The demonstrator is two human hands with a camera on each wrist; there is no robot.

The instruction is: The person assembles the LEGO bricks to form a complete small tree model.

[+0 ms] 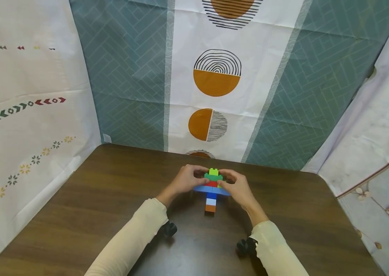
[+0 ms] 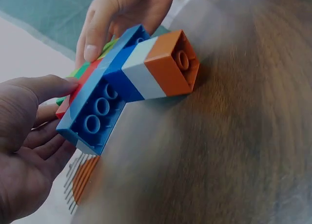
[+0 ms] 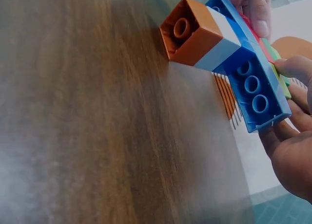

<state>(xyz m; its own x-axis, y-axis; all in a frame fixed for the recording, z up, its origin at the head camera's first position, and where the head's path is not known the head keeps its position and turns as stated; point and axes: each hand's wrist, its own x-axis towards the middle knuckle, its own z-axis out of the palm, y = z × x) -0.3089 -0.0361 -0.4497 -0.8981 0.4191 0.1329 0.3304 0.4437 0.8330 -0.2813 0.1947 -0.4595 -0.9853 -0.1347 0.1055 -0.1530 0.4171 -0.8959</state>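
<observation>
A toy brick tree (image 1: 211,193) is held between both hands over the far middle of the table. Its stem is an orange brick (image 2: 168,63), a white brick (image 2: 144,68) and a dark blue brick (image 2: 121,78). Across the stem runs a wide light blue layer (image 3: 258,90), hollow underside showing, with red, green and lime bricks stacked beyond it. The left hand (image 1: 185,179) grips the left side, thumb on the red layer (image 2: 87,83). On the opposite side the right hand (image 1: 238,188) holds it, thumb against the red and lime bricks.
The brown wooden table (image 1: 94,214) extends around the hands. Patterned cloth (image 1: 129,76) hangs behind its far edge, with white cloths at the left and right. Dark wrist devices (image 1: 170,229) sit below both sleeves.
</observation>
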